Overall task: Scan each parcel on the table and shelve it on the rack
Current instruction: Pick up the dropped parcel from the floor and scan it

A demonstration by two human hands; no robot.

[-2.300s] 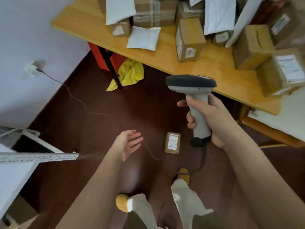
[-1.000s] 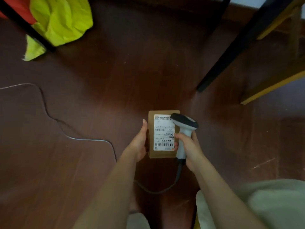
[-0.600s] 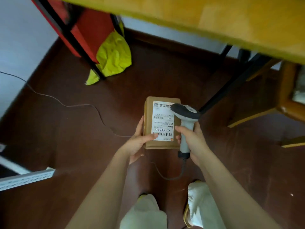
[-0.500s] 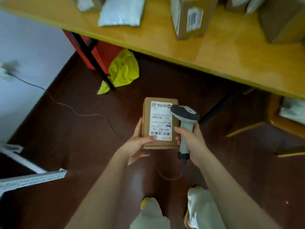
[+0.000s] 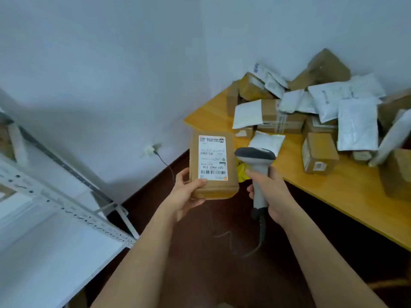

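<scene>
My left hand [image 5: 185, 196] holds a small brown cardboard parcel [image 5: 231, 181] by its lower left corner, its white shipping label facing me. Just to its right, my right hand [image 5: 270, 194] grips the handle of a grey barcode scanner [image 5: 255, 155], whose dark head sits beside the label. The scanner's cable hangs down towards the floor. The wooden table [image 5: 347, 192] on the right carries a heap of brown boxes and white mailer bags [image 5: 355, 123]. The white metal rack [image 5: 55, 218] stands at the left, its shelf below my left arm.
White walls meet in the corner behind the parcel. A wall plug [image 5: 152, 150] with a thin cable runs down to the dark red floor [image 5: 211, 274]. A small labelled box [image 5: 318, 152] stands near the table's front edge.
My left hand picked the parcel up off the floor. I rose from under the table, and both hands lifted the parcel and scanner up to table height.
</scene>
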